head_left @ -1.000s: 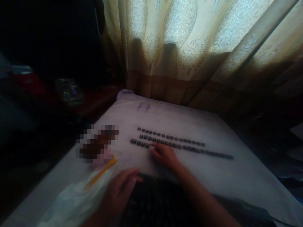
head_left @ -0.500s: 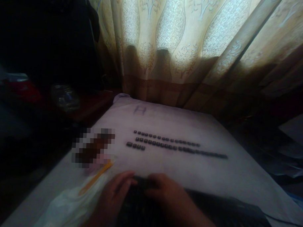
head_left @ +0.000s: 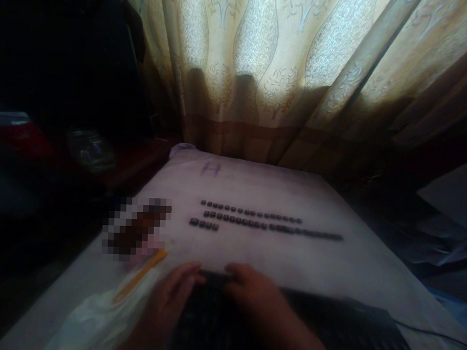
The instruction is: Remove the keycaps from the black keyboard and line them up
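Note:
A black keyboard (head_left: 336, 314) lies at the near edge of the cloth-covered surface, its keys dim and blurred. My left hand (head_left: 174, 290) is closed at its upper left part, with fingers bent along the far edge. Just to the right, my right hand (head_left: 254, 290) reaches over the keys with its fingers curled together. Whatever is between those fingertips is hidden. Beyond the hands, small black keycaps (head_left: 239, 221) lie on the cloth in rows, the nearest row short and on the left.
On the left are an orange stick-like tool (head_left: 140, 276), a whitish plastic bag (head_left: 90, 318) and a pixelated brown item (head_left: 137, 230). A cable (head_left: 423, 332) runs off right. Patterned curtains (head_left: 256, 58) hang behind the purplish cloth (head_left: 256, 176).
The whole view has shifted slightly, so things sit a little further left. Both hands stay at the keyboard, and the right fingers appear raised slightly. The keycap rows look unchanged.

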`<control>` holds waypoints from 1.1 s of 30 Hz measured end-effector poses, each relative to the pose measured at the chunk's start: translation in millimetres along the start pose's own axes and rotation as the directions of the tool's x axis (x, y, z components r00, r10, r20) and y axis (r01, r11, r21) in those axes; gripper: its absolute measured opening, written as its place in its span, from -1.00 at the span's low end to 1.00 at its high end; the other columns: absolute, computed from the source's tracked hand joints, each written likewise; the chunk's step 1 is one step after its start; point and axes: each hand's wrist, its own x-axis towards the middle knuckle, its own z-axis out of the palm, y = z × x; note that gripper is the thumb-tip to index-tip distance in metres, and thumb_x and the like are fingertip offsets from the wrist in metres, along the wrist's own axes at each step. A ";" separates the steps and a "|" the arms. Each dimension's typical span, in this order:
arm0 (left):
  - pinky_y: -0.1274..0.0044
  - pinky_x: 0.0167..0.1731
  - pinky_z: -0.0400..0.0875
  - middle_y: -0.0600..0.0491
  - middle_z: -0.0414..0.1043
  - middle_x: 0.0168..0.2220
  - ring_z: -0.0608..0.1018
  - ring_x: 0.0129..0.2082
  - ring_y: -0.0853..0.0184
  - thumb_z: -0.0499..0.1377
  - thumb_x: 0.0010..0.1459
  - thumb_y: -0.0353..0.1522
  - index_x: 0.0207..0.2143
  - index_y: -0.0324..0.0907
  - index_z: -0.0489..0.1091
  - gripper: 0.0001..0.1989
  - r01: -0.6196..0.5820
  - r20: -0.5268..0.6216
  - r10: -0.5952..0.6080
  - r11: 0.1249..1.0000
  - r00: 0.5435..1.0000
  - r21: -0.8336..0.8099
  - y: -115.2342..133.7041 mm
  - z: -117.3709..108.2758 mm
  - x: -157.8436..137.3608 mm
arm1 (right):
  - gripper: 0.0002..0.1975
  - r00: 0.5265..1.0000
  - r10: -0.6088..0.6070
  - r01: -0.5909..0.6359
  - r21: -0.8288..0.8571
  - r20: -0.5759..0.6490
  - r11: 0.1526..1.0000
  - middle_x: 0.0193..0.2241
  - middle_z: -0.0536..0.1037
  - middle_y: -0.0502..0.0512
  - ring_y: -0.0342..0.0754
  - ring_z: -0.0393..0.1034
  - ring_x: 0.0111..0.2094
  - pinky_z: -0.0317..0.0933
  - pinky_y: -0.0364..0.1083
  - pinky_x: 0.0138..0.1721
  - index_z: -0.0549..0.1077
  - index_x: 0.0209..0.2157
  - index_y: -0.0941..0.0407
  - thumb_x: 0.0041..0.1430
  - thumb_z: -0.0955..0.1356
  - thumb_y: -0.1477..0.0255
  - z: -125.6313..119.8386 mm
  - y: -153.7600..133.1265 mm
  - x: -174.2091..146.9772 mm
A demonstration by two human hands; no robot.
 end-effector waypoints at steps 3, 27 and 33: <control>0.34 -0.05 0.46 0.02 0.60 -0.20 0.59 -0.13 0.19 0.03 0.18 -0.15 -0.18 -0.10 0.51 -0.65 0.020 0.010 -0.020 1.000 1.000 0.006 5.6 -1.9 -0.1 | -0.74 0.998 -0.047 0.049 -0.076 0.032 0.996 -0.12 0.55 0.14 0.04 0.39 -0.09 0.21 -0.07 -0.08 0.51 -0.13 0.08 0.25 0.23 0.48 -6.8 -4.9 0.4; 0.31 -0.06 0.42 0.03 0.61 -0.28 0.58 -0.16 0.20 0.03 0.18 -0.15 -0.10 -0.17 0.43 -0.63 0.033 0.063 -0.030 0.998 0.998 -0.050 11.3 -2.0 0.3 | -0.88 0.987 0.144 -0.100 0.442 -0.067 0.891 -0.26 0.56 0.10 0.00 0.42 -0.22 0.29 0.01 -0.18 0.49 -0.34 0.11 0.18 0.31 0.40 -45.2 4.1 -2.5; 0.32 -0.08 0.43 0.04 0.61 -0.30 0.58 -0.17 0.19 0.04 0.18 -0.16 -0.11 -0.16 0.44 -0.64 0.050 0.063 -0.046 0.997 0.997 -0.064 12.7 -1.2 -0.4 | -0.86 0.955 0.256 -0.277 0.767 0.151 0.579 -0.43 0.51 0.01 -0.06 0.42 -0.35 0.30 -0.04 -0.27 0.44 -0.36 0.12 0.02 0.38 0.36 -47.3 9.9 -3.6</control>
